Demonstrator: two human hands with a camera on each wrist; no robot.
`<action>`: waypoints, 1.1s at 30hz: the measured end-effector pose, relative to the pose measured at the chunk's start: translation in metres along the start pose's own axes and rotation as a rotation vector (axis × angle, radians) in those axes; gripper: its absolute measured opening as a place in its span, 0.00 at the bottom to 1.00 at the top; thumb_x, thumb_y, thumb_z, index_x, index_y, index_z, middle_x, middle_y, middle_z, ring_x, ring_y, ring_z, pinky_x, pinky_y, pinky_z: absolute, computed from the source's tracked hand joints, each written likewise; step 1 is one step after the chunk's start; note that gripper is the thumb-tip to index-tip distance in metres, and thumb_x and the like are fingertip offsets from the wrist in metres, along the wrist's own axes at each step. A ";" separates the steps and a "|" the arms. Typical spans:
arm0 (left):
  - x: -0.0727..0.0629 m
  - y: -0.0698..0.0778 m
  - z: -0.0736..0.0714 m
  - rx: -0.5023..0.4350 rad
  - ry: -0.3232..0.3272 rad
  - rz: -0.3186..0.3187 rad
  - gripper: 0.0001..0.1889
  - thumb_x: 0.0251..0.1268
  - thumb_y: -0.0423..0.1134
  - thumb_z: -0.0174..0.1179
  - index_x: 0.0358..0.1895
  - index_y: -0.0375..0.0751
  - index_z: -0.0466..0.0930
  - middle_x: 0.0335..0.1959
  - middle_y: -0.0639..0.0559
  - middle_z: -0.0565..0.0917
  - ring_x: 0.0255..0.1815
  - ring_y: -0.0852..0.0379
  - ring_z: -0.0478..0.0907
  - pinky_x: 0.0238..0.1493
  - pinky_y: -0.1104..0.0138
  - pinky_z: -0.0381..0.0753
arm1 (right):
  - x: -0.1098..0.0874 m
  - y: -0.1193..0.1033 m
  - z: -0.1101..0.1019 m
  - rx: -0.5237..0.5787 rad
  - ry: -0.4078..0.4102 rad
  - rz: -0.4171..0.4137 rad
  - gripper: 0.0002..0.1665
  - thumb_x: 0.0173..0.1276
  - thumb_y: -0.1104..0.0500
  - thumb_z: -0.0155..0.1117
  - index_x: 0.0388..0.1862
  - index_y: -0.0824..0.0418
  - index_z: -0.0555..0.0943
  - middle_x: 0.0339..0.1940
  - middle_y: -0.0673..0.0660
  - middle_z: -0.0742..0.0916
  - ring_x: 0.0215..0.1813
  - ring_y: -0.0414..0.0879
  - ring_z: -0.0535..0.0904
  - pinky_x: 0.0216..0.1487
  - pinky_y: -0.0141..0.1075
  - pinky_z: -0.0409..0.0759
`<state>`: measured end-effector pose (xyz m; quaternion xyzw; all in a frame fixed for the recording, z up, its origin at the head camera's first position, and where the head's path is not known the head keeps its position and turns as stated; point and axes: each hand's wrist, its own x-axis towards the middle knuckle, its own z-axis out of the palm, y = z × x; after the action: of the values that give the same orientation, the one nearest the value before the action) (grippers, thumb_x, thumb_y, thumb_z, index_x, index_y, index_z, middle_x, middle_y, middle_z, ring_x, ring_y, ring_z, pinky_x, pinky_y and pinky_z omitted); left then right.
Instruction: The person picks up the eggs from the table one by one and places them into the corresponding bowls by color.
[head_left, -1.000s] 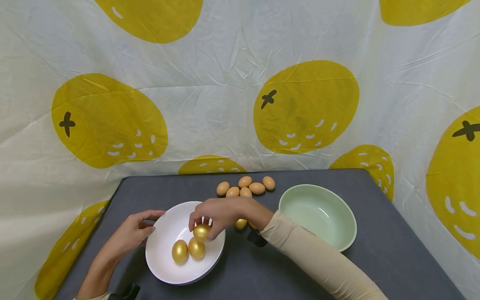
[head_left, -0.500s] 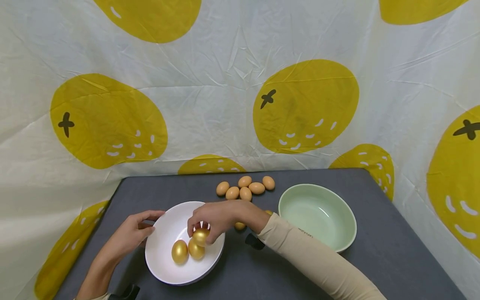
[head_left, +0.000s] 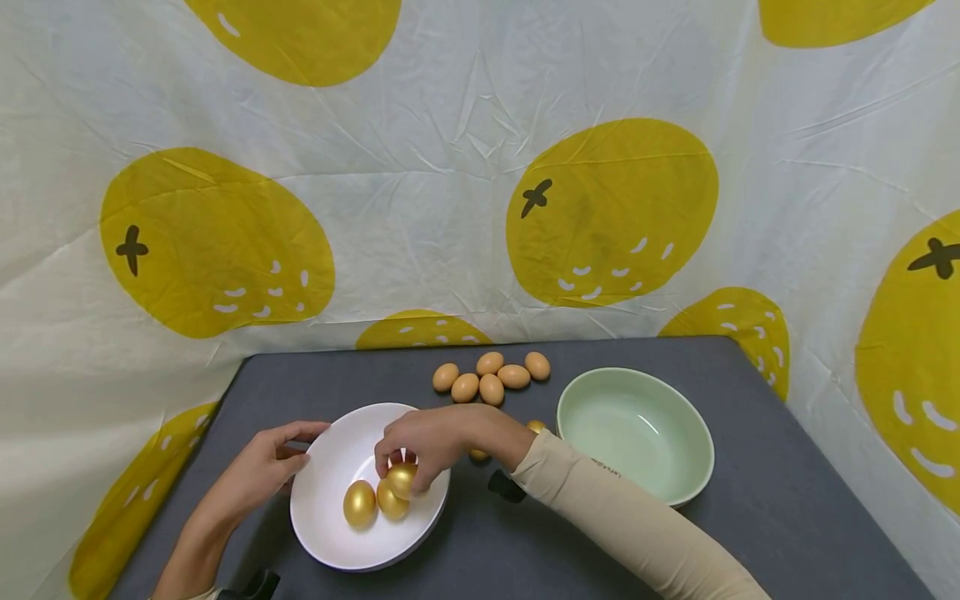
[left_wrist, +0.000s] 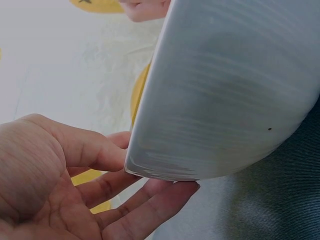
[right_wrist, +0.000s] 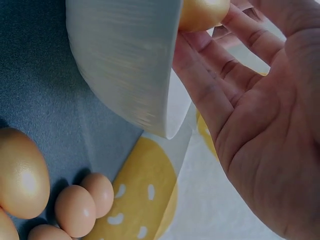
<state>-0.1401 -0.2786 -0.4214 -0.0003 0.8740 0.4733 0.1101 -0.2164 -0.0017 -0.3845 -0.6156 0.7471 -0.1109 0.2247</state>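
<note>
Two golden eggs (head_left: pixel 360 504) sit near six o'clock in the white bowl (head_left: pixel 322 521), whose rim the left hand (head_left: pixel 262 462) pinches at ten, seemingly for steadiness; the right hand (head_left: pixel 431 437) clasps a third golden egg (head_left: pixel 403 480) near three, contact below unclear.

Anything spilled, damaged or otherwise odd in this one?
Only one small thing: a dark speck on the outer wall of the white bowl, in the left wrist view. It stands out against the otherwise pale surface; chip or dirt, I can't tell. No spill shows, and the brown eggs look unbroken.
</note>
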 end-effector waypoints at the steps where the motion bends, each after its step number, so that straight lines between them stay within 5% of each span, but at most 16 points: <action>1: 0.000 0.000 0.000 -0.001 -0.001 0.003 0.25 0.68 0.26 0.57 0.69 0.35 0.74 0.61 0.34 0.78 0.43 0.47 0.84 0.35 0.54 0.89 | 0.000 0.000 0.000 -0.003 -0.001 0.004 0.19 0.58 0.61 0.75 0.49 0.53 0.83 0.42 0.45 0.81 0.44 0.33 0.76 0.48 0.18 0.72; 18: -0.001 -0.002 0.001 -0.014 0.005 0.015 0.25 0.67 0.25 0.57 0.68 0.34 0.74 0.60 0.34 0.79 0.43 0.47 0.84 0.34 0.54 0.89 | 0.004 -0.002 0.007 -0.040 -0.011 0.042 0.21 0.57 0.57 0.79 0.50 0.53 0.83 0.42 0.45 0.81 0.46 0.39 0.80 0.46 0.19 0.70; 33: -0.001 0.000 0.000 -0.028 -0.001 0.038 0.25 0.68 0.24 0.56 0.68 0.33 0.74 0.60 0.33 0.78 0.43 0.46 0.84 0.34 0.54 0.89 | 0.008 -0.004 0.010 -0.121 -0.049 0.113 0.19 0.59 0.54 0.79 0.48 0.50 0.83 0.39 0.43 0.81 0.40 0.33 0.74 0.44 0.21 0.68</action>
<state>-0.1393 -0.2787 -0.4217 0.0149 0.8672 0.4873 0.1017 -0.2096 -0.0091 -0.3929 -0.5875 0.7803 -0.0377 0.2112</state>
